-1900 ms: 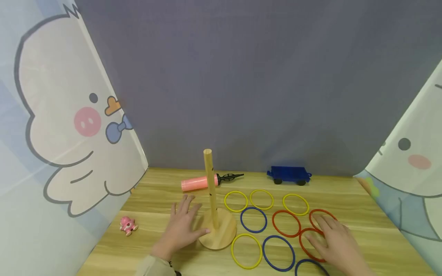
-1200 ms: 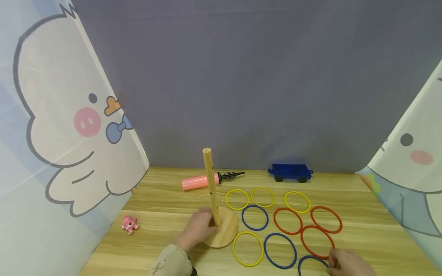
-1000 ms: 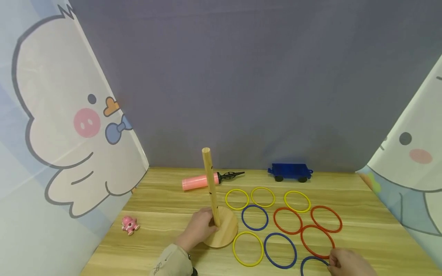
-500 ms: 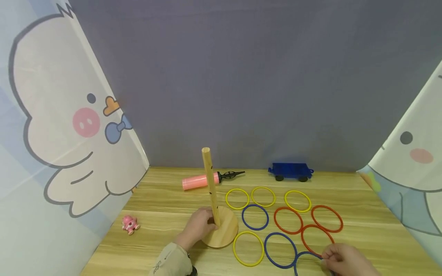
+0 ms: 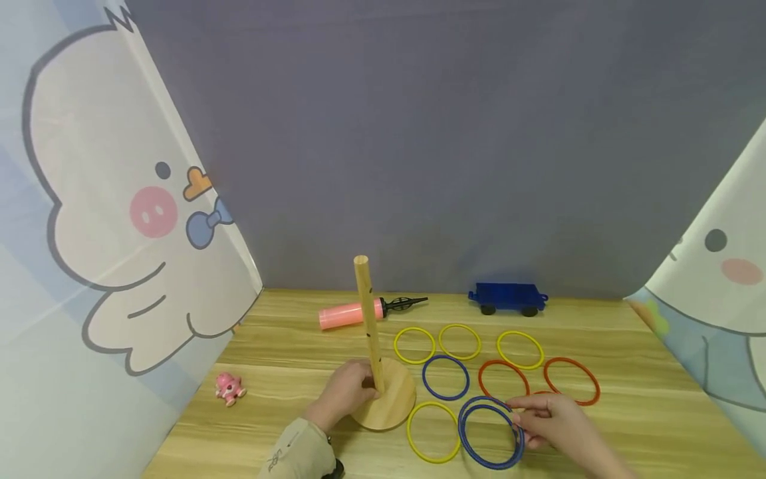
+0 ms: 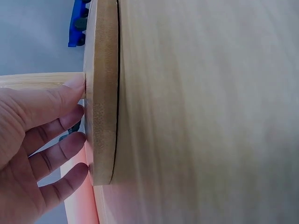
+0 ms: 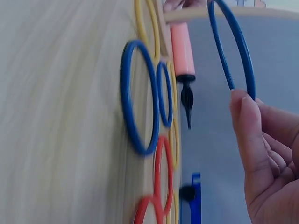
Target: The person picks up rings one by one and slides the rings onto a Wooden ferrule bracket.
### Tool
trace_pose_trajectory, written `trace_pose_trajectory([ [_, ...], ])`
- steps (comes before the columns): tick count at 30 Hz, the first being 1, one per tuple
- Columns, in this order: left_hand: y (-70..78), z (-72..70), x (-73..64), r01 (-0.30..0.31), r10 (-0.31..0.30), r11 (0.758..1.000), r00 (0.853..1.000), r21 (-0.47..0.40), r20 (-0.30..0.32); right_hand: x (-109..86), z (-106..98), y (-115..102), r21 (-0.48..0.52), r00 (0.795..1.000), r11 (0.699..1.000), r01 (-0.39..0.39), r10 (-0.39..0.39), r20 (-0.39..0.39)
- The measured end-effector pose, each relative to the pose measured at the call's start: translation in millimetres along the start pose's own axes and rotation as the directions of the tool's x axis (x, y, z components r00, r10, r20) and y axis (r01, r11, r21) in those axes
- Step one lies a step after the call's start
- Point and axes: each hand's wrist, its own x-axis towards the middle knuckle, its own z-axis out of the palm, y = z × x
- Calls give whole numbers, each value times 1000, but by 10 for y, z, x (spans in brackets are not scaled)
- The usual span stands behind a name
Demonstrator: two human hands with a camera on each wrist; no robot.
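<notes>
A wooden post (image 5: 368, 313) stands upright on a round wooden base (image 5: 399, 399). My left hand (image 5: 342, 394) grips the foot of the post, its thumb against the wood and its other fingertips at the base (image 6: 105, 93). With thumb and fingers, my right hand (image 5: 556, 426) pinches a blue ring (image 7: 244, 49), held up off the table. A second blue ring (image 7: 125, 88) lies flat on the table below it, and the two overlap in the head view. Yellow rings (image 5: 409, 429), a third blue ring (image 5: 447, 398) and red rings (image 5: 583, 404) lie nearby, one red ring mostly hidden behind my right hand.
A pink hand pump (image 5: 347, 316) with a black nozzle lies behind the post. At the back right is a blue toy wagon (image 5: 509, 296), in front of a grey curtain (image 5: 419, 133). A small pink figure (image 5: 229, 388) sits at the left of the wooden table (image 5: 287, 359).
My left hand has moved from beside the base onto the post's foot. My right hand has picked up the nearest blue ring and carried it left and up over another blue ring.
</notes>
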Motion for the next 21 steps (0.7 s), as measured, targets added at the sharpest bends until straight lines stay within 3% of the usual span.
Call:
trace_pose_trajectory([
  [10, 7, -14, 4, 9, -9, 999, 1000, -37, 6, 237, 304, -252, 134, 998, 990, 31, -25, -51],
  [21, -23, 3, 1, 27, -27, 998, 1000, -60, 9, 395, 580, -544, 193, 997, 980, 51, -38, -69],
])
